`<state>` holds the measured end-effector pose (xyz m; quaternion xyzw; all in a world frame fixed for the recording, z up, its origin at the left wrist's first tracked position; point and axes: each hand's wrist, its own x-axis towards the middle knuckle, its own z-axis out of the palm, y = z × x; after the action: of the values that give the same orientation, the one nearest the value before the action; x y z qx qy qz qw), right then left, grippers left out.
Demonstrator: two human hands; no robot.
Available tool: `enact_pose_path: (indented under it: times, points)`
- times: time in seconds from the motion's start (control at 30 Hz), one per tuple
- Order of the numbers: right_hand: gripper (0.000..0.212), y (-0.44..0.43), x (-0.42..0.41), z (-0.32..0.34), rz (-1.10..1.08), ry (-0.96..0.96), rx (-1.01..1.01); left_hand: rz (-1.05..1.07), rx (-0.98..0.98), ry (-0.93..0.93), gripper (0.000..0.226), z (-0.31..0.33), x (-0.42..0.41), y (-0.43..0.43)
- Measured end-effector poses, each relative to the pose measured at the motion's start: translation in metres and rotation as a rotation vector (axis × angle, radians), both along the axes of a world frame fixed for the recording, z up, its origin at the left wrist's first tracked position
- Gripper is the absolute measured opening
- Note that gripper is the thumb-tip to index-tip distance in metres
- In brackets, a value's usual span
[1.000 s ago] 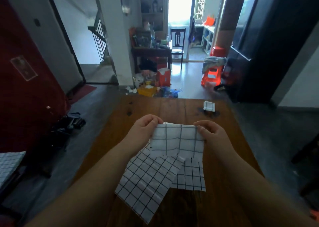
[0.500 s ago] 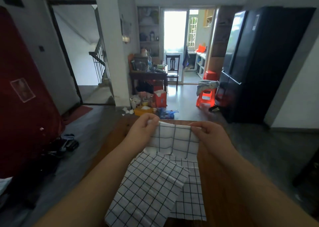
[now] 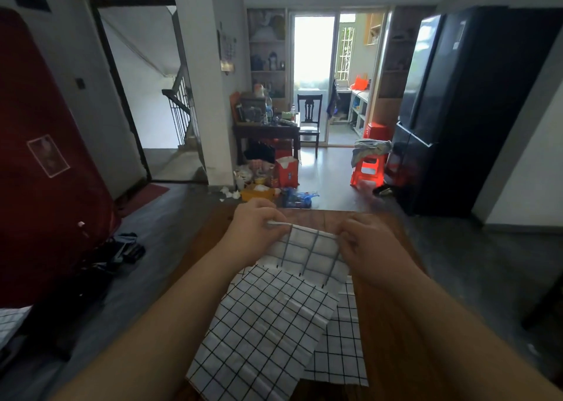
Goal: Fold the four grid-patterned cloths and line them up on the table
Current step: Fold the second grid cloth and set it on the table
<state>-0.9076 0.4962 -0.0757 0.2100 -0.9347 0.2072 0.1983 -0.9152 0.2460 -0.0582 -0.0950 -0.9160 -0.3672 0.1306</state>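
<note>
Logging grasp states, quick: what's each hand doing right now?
Left hand: closed, pinching the held cloth at its top left corner.
Right hand: closed, pinching its top right corner.

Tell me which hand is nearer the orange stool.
Right. The right hand pinches the held cloth roughly in line with the orange stool ahead; the left hand pinches the other corner, off to the stool's left.

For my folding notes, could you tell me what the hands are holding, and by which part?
The left hand and right hand pinch the white wide-grid cloth by its two top corners.
</note>
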Motion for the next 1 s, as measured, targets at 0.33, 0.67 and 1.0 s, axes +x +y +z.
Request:
enact_pose_path:
  times: [0.33,0.67,1.0]
  points:
    - [0.027,-0.026,0.000,-0.001,0.086,-0.251,0.060,-0.135,-0.171,-0.107,0.004,0.005,0.010,0.008]
    - [0.029,-0.021,-0.002,0.006,0.094,-0.313,0.146,-0.249,-0.583,-0.044,0.028,0.008,0.002,0.034]
    - [0.028,-0.015,0.002,0.007,0.151,-0.351,0.170,-0.387,-0.485,-0.149,0.029,0.007,-0.001,0.032]
